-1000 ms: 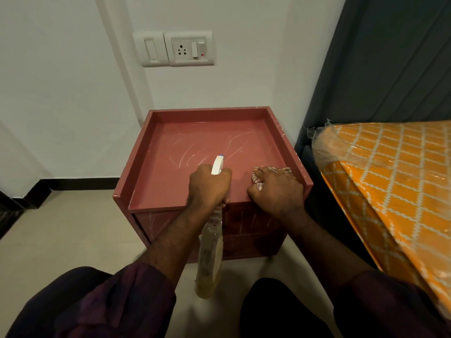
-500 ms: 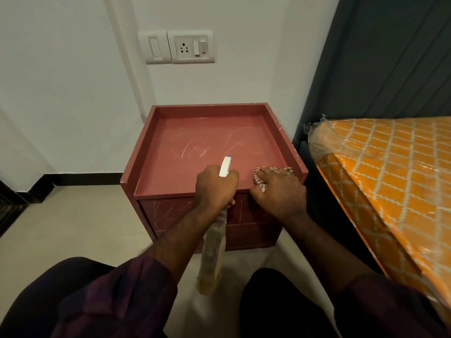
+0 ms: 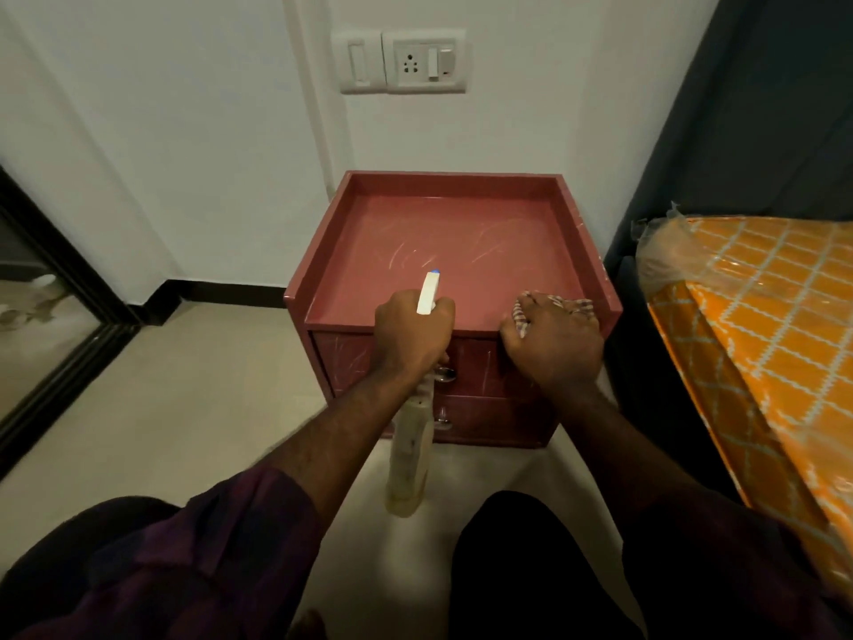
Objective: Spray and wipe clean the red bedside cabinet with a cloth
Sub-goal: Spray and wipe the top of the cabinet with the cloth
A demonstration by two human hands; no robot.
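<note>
cabinet farther off (drawers newly visible)

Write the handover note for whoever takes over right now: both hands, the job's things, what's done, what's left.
Left hand grips the spray bottle, its nozzle pointing over the top of the red cabinet.
Right hand holds the checked cloth on the front right edge of that top.
The cabinet stands beside the bed; pale streaks mark its top and drawer fronts.
Done: no cleaned patch shows.
Left: spray, then wipe the top and the drawer fronts.
</note>
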